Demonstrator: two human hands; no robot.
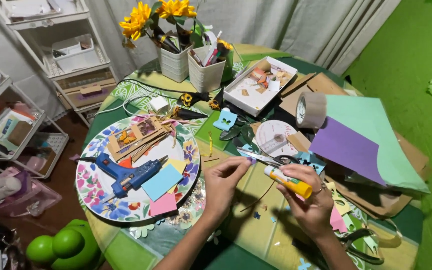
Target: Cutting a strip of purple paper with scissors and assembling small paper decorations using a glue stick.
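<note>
My right hand [313, 200] grips a glue stick [288, 181] with a yellow body and white cap, its cap end pointing left. My left hand [223, 182] is held just left of it, fingertips pinched on a tiny purple paper piece [252, 161] close to the glue tip. Both hands hover over the yellow-green tablecloth [256, 220]. Scissors [261, 158] lie just beyond my fingers.
A floral plate [96, 192] at left holds a blue glue gun [123, 174], coloured paper squares and cardboard strips. A tape roll [310, 110], purple, mint and brown sheets lie right. White box of scraps [258, 85], pen cups and sunflowers [156, 15] stand behind.
</note>
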